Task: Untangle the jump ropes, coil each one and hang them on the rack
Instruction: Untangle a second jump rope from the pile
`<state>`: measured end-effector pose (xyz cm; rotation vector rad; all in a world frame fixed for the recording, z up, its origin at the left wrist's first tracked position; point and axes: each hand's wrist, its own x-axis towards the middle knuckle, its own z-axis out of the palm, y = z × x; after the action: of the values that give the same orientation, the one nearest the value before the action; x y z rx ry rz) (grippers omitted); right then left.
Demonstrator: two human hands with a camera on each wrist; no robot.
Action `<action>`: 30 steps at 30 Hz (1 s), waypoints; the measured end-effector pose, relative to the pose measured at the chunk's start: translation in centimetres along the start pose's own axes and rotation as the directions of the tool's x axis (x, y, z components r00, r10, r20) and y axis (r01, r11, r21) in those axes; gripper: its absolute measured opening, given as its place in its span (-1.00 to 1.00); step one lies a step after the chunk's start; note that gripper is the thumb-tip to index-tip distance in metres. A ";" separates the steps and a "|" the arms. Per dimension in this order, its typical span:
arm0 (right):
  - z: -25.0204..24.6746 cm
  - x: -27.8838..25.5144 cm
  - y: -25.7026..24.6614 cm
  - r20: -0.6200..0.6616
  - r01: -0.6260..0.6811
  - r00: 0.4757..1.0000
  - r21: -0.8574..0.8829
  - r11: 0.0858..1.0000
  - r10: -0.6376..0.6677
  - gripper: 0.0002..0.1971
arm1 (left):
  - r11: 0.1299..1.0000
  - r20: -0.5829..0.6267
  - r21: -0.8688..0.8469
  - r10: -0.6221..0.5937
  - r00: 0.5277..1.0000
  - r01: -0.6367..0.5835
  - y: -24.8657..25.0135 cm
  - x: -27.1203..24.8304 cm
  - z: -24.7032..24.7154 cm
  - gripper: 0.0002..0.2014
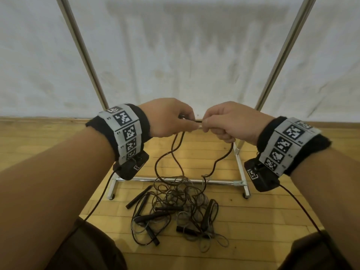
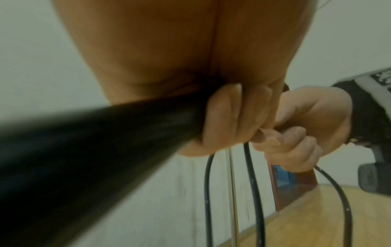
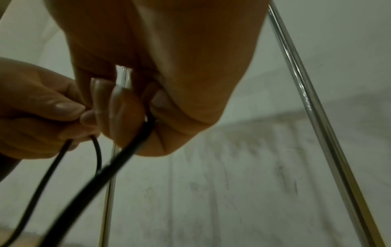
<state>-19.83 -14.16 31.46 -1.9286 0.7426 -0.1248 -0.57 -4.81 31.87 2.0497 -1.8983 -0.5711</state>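
Observation:
A tangled heap of jump ropes (image 1: 181, 203) with several black handles (image 1: 138, 196) lies on the wooden floor. Both hands are raised above it, close together. My left hand (image 1: 175, 117) grips a black handle (image 2: 105, 142) and pinches the black rope (image 1: 167, 154). My right hand (image 1: 224, 123) pinches the same rope (image 3: 131, 150) just beside it. Strands hang from both hands down into the heap. The chrome rack (image 1: 83, 53) stands behind, and its top bar is out of view.
The rack's base bar (image 1: 175, 180) and white feet (image 1: 241, 172) rest on the floor just beyond the heap. A white cloth backdrop (image 1: 185, 55) hangs behind the rack's two slanting poles (image 3: 313, 107). My knees show at the bottom corners.

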 end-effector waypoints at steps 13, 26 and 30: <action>1.5 1.6 8.7 -0.010 -0.097 0.995 -0.044 0.994 0.096 -0.60 | 0.782 -0.627 -0.621 -0.450 0.636 -0.060 -4.1 -0.1 -5.3 -0.74; -1.4 1.1 2.0 -0.335 -0.066 0.941 -0.340 0.938 -0.055 -0.50 | 0.922 -0.114 -0.198 -0.360 0.926 0.334 -6.7 -0.7 -3.6 -0.77; -2.6 -0.9 -2.8 -0.457 0.174 0.847 -0.242 0.954 -0.271 -0.57 | 0.966 -0.117 -0.202 -0.188 0.975 0.162 -3.5 -0.9 -3.4 -0.80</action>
<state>-20.38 -14.89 35.31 -2.1946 0.8759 -0.7329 4.09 -3.82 33.30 2.0856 -1.5334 -0.6136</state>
